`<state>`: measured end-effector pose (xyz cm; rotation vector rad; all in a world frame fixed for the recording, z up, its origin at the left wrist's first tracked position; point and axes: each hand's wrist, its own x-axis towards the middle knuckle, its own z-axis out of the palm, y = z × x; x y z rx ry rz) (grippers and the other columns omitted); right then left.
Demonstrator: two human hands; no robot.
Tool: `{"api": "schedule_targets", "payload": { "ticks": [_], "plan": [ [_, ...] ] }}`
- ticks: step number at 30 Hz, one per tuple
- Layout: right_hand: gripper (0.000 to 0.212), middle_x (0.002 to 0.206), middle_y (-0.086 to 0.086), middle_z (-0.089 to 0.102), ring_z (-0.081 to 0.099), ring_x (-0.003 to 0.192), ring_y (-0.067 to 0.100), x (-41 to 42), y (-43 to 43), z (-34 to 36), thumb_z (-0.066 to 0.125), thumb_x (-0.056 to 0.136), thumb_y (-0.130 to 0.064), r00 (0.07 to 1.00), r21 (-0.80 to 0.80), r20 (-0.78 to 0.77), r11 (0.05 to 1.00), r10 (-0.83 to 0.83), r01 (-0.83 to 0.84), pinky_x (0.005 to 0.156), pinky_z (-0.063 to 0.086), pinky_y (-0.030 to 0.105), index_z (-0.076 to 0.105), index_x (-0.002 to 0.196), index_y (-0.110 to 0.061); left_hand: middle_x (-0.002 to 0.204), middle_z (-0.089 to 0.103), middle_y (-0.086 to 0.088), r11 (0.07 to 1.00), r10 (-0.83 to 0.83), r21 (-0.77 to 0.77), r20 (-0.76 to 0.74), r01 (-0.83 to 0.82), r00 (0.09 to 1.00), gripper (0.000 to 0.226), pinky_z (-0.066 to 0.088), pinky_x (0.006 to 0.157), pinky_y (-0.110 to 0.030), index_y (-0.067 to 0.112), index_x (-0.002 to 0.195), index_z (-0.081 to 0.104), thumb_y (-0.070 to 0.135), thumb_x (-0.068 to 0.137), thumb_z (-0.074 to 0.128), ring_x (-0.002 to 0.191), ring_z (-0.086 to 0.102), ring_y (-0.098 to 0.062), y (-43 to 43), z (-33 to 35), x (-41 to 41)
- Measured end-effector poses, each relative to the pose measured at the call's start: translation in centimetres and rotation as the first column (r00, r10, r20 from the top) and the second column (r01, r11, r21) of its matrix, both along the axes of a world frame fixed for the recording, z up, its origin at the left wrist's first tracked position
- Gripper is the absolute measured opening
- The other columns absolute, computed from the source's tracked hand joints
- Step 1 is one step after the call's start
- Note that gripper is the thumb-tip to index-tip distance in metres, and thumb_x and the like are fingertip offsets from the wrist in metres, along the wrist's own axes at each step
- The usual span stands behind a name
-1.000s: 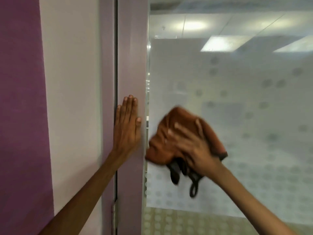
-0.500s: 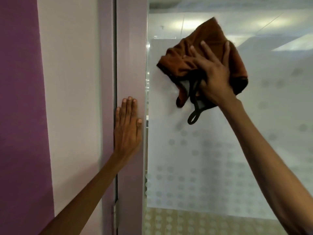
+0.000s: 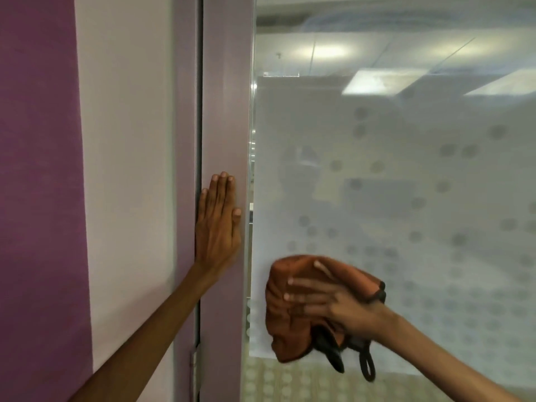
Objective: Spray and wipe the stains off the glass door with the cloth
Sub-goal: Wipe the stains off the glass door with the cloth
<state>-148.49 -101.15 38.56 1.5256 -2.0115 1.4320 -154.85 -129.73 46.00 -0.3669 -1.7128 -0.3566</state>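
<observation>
The glass door (image 3: 406, 169) fills the right of the view, frosted with a pattern of grey dots. A bunched orange-brown cloth (image 3: 287, 323) with a dark edge and a hanging loop lies against the lower part of the glass. My right hand (image 3: 333, 303) presses it there with spread, straight fingers. My left hand (image 3: 217, 224) rests flat on the mauve door frame (image 3: 226, 97), fingers straight and pointing up. No spray bottle is in view.
Left of the frame are a pale wall strip (image 3: 127, 169) and a purple wall panel (image 3: 37, 198). A metal hinge (image 3: 193, 369) sits low on the frame. Ceiling lights show through the upper glass.
My right hand has swept the cloth from high on the glass down to the lower part, near the frame. My left hand has stayed flat on the frame.
</observation>
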Motion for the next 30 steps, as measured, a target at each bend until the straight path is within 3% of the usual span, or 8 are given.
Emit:
{"api": "schedule_targets", "payload": {
  "ticks": [2, 5, 8, 15, 21, 26, 28, 30],
  "plan": [
    [0.045, 0.149, 0.014, 0.048, 0.049, 0.136, 0.034, -0.2, -0.9, 4.0, 0.054, 0.097, -0.018, 0.966, 0.01, -0.133, 0.974, -0.222, 0.225, 0.115, 0.034, 0.053, 0.054, 0.141, -0.021, 0.165, 0.019, -0.01, 1.0, 0.001, 0.005, -0.005, -0.001, 1.0, 0.055, 0.005, 0.127, -0.038, 0.004, 0.156, 0.019, 0.022, 0.104, 0.025, 0.155, 0.011, -0.021, 0.0, 0.0, 0.1],
    [0.052, 0.153, 0.003, 0.044, 0.041, 0.142, 0.015, -1.2, -2.3, 13.8, 0.055, 0.095, -0.027, 0.48, -0.042, -0.782, 0.803, -0.397, 0.595, 0.123, 0.02, 0.051, 0.047, 0.143, -0.01, 0.165, 0.021, -0.01, 1.0, 0.004, 0.004, -0.021, -0.004, 1.0, 0.055, 0.007, 0.127, -0.039, 0.005, 0.156, 0.021, 0.023, 0.105, 0.024, 0.155, 0.014, -0.021, 0.0, -0.1, 0.0],
    [0.051, 0.15, 0.005, 0.047, 0.032, 0.147, 0.03, -1.6, -3.5, 22.5, 0.043, 0.092, -0.03, 0.162, -0.154, -0.895, 0.628, -0.416, 0.763, 0.12, -0.001, 0.059, 0.056, 0.139, -0.016, 0.165, 0.019, -0.009, 1.0, -0.015, 0.0, -0.024, 0.015, 1.0, 0.055, 0.008, 0.127, -0.041, 0.006, 0.157, 0.019, 0.021, 0.104, 0.026, 0.155, 0.013, -0.021, 0.0, -0.1, -0.2],
    [0.052, 0.151, 0.001, 0.048, 0.028, 0.15, 0.028, -3.0, -4.4, 26.0, 0.032, 0.092, -0.028, 0.077, -0.262, -0.842, 0.529, -0.534, 0.807, 0.119, -0.001, 0.066, 0.057, 0.137, -0.023, 0.165, 0.017, -0.01, 0.999, -0.028, 0.022, -0.033, 0.029, 0.999, 0.056, 0.003, 0.127, -0.037, 0.003, 0.156, 0.017, 0.018, 0.103, 0.029, 0.155, 0.011, -0.021, 0.2, -0.2, 0.0],
    [0.059, 0.162, 0.001, 0.03, 0.015, 0.154, 0.019, -2.6, -3.4, 8.3, 0.045, 0.092, -0.019, 0.27, -0.01, -0.908, 0.663, -0.319, 0.749, 0.124, 0.014, 0.046, 0.04, 0.15, -0.018, 0.164, 0.019, -0.012, 1.0, -0.019, 0.003, -0.052, 0.019, 0.998, 0.055, 0.005, 0.127, -0.039, 0.001, 0.155, 0.021, 0.021, 0.104, 0.024, 0.154, 0.013, -0.022, 0.0, -0.1, 0.1],
    [0.068, 0.156, 0.016, 0.036, 0.047, 0.138, 0.029, 0.2, -3.4, -2.8, 0.048, 0.098, -0.001, 0.967, 0.195, -0.163, 0.955, -0.195, 0.225, 0.116, 0.038, 0.045, 0.01, 0.153, -0.017, 0.164, 0.016, -0.011, 1.0, -0.015, 0.004, -0.055, 0.016, 0.998, 0.055, 0.004, 0.127, -0.038, 0.001, 0.155, 0.018, 0.021, 0.104, 0.025, 0.154, 0.014, -0.024, 0.0, -0.1, 0.0],
    [0.071, 0.146, 0.008, 0.053, 0.055, 0.13, 0.031, 1.0, -2.6, -3.4, 0.054, 0.095, -0.009, 0.997, 0.12, 0.067, 0.993, -0.026, 0.018, 0.111, 0.045, 0.044, 0.02, 0.155, -0.027, 0.164, 0.017, -0.012, 1.0, -0.021, 0.009, -0.042, 0.022, 0.999, 0.055, 0.004, 0.127, -0.038, 0.0, 0.155, 0.018, 0.021, 0.104, 0.025, 0.154, 0.013, -0.024, 0.1, 0.0, 0.2],
    [0.057, 0.137, -0.008, 0.061, 0.062, 0.123, 0.018, 1.2, -2.2, -1.2, 0.067, 0.091, -0.024, 0.982, 0.162, -0.114, 0.972, -0.15, 0.168, 0.111, 0.045, 0.04, 0.047, 0.142, -0.041, 0.164, 0.018, -0.013, 0.999, -0.041, 0.017, -0.032, 0.041, 0.999, 0.055, 0.004, 0.127, -0.037, 0.0, 0.155, 0.019, 0.019, 0.104, 0.027, 0.154, 0.012, -0.023, 0.2, 0.0, 0.4]
  ]
}}
